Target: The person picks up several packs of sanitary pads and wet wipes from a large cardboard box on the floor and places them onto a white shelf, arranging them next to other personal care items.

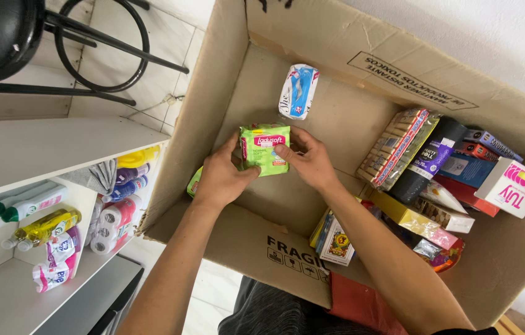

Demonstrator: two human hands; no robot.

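left hand (222, 177): curled around the left edge of a small green plastic pack with a pink label (265, 149), thumb on its front, fingers behind.
right hand (309, 160): gripping the same green pack on its right edge, fingertips pressed to the front.
green pack: held upright between both hands, low inside the large brown cardboard box (213, 99), near the box's left wall; i cannot tell whether its bottom edge touches the floor of the box.
second green packet (194, 182): only a corner shows, just behind the left wrist, against the left wall.
white and blue soft pack (298, 92): lying alone on the box floor, beyond the hands, apart from them.
right side of the box: a bundle of wooden clothes pegs (392, 149), a black roll (431, 158), a white and pink carton (511, 187) and other small boxes, crowded together.
doing it well: i'd judge that 2 even grips on the edges keep the soft pack flat and square.
outside the box: a white shelf (33, 155) with bottles to the left.
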